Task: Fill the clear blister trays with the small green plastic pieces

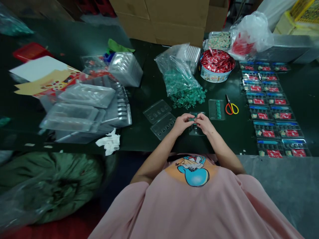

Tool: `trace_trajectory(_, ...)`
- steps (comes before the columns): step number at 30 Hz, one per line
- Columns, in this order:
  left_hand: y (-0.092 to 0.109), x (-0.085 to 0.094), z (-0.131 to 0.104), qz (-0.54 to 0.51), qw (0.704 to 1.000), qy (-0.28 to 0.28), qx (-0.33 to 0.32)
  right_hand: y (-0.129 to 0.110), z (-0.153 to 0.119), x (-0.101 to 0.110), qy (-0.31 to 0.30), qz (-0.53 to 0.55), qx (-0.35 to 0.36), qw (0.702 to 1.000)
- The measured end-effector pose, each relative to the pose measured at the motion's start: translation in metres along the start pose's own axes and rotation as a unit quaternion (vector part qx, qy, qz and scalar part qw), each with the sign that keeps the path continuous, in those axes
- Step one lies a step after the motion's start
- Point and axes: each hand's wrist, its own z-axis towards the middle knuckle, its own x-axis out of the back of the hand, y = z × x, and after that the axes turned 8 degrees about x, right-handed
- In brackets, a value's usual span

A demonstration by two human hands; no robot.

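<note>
Both my hands meet at the front of the table, over a clear plastic blister tray (198, 131) lying flat. My left hand (183, 123) is closed in a pinch, and a bit of green shows at its fingertips, like a small green plastic piece. My right hand (204, 123) also pinches, its fingertips touching the left's; what they hold is hidden. Just beyond lies a heap of small green plastic pieces (186, 99), spilling from a clear bag (178, 66). To the right, another clear tray (212, 105) carries a column of green pieces (218, 110). An unfolded clear blister shell (163, 126) is left of my hands.
Scissors (231, 109) with red and yellow handles lie at right. Behind them stands a round tin (215, 77) of red packets. Filled blister packs (265, 115) line the right side. Stacked clear shells (77, 114) and a crumpled white tissue (109, 142) are at left. A cardboard box (161, 20) stands behind.
</note>
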Motion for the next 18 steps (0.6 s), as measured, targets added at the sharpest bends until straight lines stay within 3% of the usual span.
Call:
trace_trajectory(4,0.005,-0.003,-0.001,0.171,0.983,0.032,-0.062,0.000,-0.003,0.007,0.002,-0.012,0.007,1.000)
trace_trajectory(12,-0.019,-0.009,-0.005,0.245,0.968,-0.002,-0.049,0.011,-0.018,0.038,0.007,-0.116,0.062,0.991)
trace_trajectory(18,-0.042,-0.010,-0.005,0.279,0.953,-0.038,-0.110,0.016,-0.022,0.052,0.020,-0.123,0.085,0.989)
